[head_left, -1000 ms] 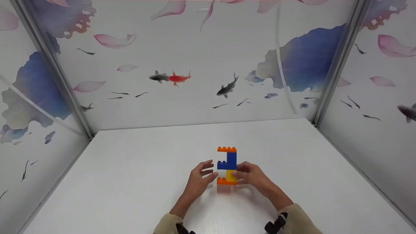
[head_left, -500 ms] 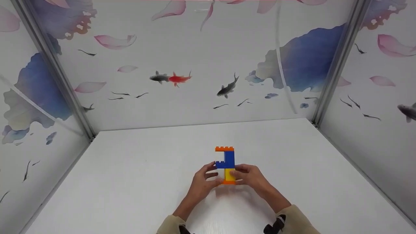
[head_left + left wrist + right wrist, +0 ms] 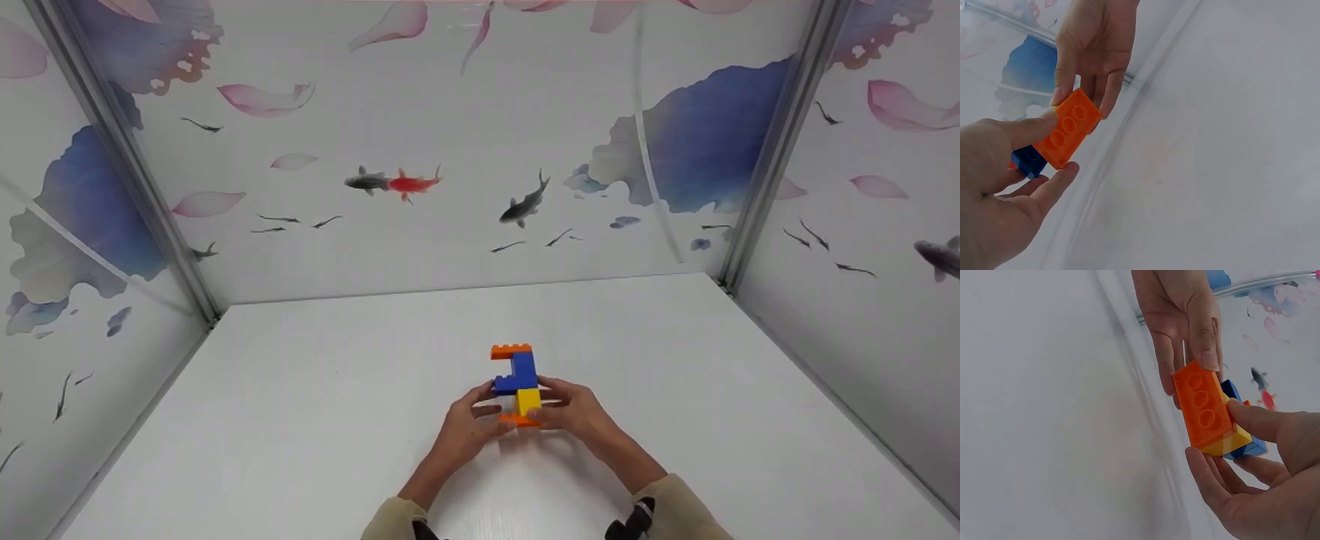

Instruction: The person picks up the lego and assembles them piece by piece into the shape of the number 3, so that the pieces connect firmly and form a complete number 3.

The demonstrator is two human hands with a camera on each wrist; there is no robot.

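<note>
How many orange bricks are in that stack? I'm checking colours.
2: one orange brick tops the stack, another is at the bottom, held between the left hand and right hand. More may be hidden.

White tabletop [image 3: 315, 420], plain

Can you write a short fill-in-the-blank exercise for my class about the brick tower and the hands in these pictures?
1. The brick tower is held by ____ hands at once.
2. The bottom brick, whose underside faces the wrist cameras, is ____ in colour.
3. Just above that bottom brick sits a ____ brick.
4. The left hand and the right hand grip the tower at its ____ end.

Missing words: two; orange; yellow; lower
</note>
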